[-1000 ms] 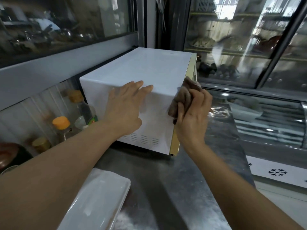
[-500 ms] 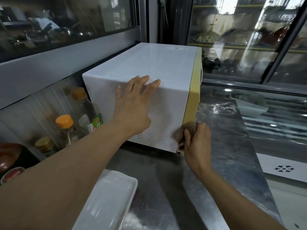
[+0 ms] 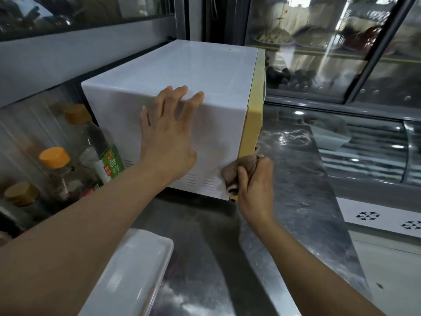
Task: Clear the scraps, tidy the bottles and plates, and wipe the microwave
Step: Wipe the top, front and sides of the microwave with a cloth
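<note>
A white microwave (image 3: 182, 71) with a yellow front frame stands on the steel counter (image 3: 296, 201), its side panel facing me. My left hand (image 3: 168, 135) presses flat on that side panel, fingers spread over the top edge. My right hand (image 3: 255, 185) grips a bunched brown cloth (image 3: 237, 172) against the microwave's lower front corner. Left of the microwave stand a green-labelled bottle (image 3: 100, 147) and a jar with an orange cap (image 3: 54, 158).
A white rectangular plate (image 3: 134, 270) lies at the counter's near edge under my left forearm. Another jar with a tan lid (image 3: 21, 193) sits at the far left. Glass display cases run behind and to the right, with a white floor panel (image 3: 382, 217) below.
My right hand has dragged the cloth down the microwave's front edge, from the top corner to the bottom corner. My left hand has stayed pressed on the side panel.
</note>
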